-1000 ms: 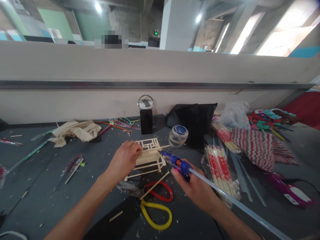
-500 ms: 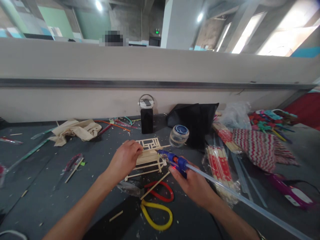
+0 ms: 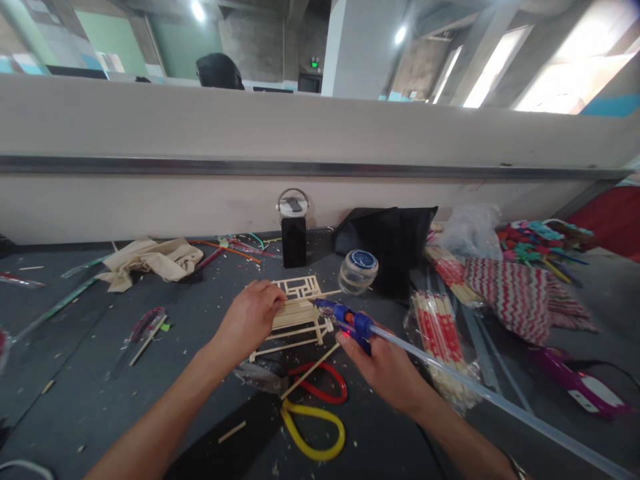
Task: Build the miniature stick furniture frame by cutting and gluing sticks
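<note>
A small wooden stick model [image 3: 295, 315], with a lattice panel at its far side, stands on the dark table. My left hand [image 3: 254, 319] is closed on the model's left edge, fingertips pinched over its flat slats. In my right hand [image 3: 383, 363] is a blue hot glue gun [image 3: 350, 319], its nozzle at the right end of the slats. A long clear glue stick [image 3: 450, 375] runs out of the gun's back toward the lower right. Below the model lie scissors with one red and one yellow handle [image 3: 325, 453], a loose wooden stick [image 3: 310, 373] across them.
Behind the model stand a bottle [image 3: 293, 230], a lidded clear jar [image 3: 358, 272] and a black bag [image 3: 385, 243]. On the right lie packed wooden sticks [image 3: 440, 333], a striped cloth [image 3: 520, 297] and a purple tool [image 3: 580, 383]. A beige cloth [image 3: 155, 260] lies left.
The glue gun has shifted very slightly to the left along the slats. My left hand keeps its hold on the model.
</note>
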A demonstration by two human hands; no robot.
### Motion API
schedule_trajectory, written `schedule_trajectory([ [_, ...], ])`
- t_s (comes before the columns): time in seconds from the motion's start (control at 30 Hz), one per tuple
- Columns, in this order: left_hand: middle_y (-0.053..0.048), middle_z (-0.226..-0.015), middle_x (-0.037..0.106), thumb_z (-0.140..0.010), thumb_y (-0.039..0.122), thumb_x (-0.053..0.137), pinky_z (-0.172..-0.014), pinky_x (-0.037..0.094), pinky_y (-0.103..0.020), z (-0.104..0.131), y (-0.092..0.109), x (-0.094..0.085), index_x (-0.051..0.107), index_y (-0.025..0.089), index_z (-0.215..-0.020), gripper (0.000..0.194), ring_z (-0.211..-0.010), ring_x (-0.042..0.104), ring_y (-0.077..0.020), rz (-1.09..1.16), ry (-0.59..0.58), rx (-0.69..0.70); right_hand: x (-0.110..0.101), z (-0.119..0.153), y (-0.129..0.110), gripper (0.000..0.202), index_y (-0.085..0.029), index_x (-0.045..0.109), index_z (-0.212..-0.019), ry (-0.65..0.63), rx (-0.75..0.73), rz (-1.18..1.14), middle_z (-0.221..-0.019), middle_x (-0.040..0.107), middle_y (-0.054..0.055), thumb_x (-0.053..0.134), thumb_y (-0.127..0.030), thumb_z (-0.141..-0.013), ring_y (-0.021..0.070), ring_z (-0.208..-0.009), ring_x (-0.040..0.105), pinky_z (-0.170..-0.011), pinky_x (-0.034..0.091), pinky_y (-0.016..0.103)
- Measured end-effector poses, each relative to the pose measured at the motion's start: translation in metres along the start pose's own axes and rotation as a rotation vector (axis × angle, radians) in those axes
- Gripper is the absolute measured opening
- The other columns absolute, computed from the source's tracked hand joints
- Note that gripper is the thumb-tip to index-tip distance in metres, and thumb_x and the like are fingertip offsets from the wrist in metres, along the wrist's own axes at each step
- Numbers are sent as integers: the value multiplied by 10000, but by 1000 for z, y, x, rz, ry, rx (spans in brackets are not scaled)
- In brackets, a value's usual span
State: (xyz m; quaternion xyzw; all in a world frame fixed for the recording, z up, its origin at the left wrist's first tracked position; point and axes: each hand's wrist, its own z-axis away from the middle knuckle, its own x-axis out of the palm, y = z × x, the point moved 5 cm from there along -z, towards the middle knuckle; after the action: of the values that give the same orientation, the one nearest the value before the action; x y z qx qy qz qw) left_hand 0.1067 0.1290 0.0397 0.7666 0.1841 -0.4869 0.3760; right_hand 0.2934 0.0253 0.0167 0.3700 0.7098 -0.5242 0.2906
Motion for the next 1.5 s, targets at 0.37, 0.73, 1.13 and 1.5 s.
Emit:
schedule_trajectory([
  [0.37, -66, -852, 645, -912, 142, 476, -775, 428, -336, -1, -2, 1, 647, 139, -847, 183, -845, 569, -220, 18, 7, 3, 1, -2, 1, 354, -164, 658, -1054, -18, 0, 10, -1026, 715, 108, 409, -398, -959, 272, -992, 664, -881, 510, 379],
  [0.73, -62, -849, 649, -904, 142, 465, -766, 434, -336, 0, 0, -1, 645, 152, -841, 191, -845, 572, -220, 5, 7, 1, -1, 1, 5, 432, -127, 667, -1086, -13, 28, 72, -1108, 702, 162, 382, -423, -954, 311, -1056, 650, -918, 507, 441],
  [1.13, -64, -851, 657, -903, 145, 452, -774, 451, -335, 0, 1, -1, 638, 164, -830, 200, -847, 584, -220, -16, 16, 11, -4, 3, 6, 440, -131, 678, -1041, -24, 44, 97, -1067, 714, 161, 370, -433, -955, 305, -1027, 660, -886, 521, 434],
  [1.5, -69, -845, 652, -903, 137, 464, -780, 452, -335, -1, -1, 0, 646, 155, -837, 195, -848, 586, -223, -13, 6, 7, -8, 4, 9, 421, -135, 677, -1013, 4, 60, 67, -1021, 717, 154, 388, -435, -951, 311, -1003, 663, -872, 519, 443],
])
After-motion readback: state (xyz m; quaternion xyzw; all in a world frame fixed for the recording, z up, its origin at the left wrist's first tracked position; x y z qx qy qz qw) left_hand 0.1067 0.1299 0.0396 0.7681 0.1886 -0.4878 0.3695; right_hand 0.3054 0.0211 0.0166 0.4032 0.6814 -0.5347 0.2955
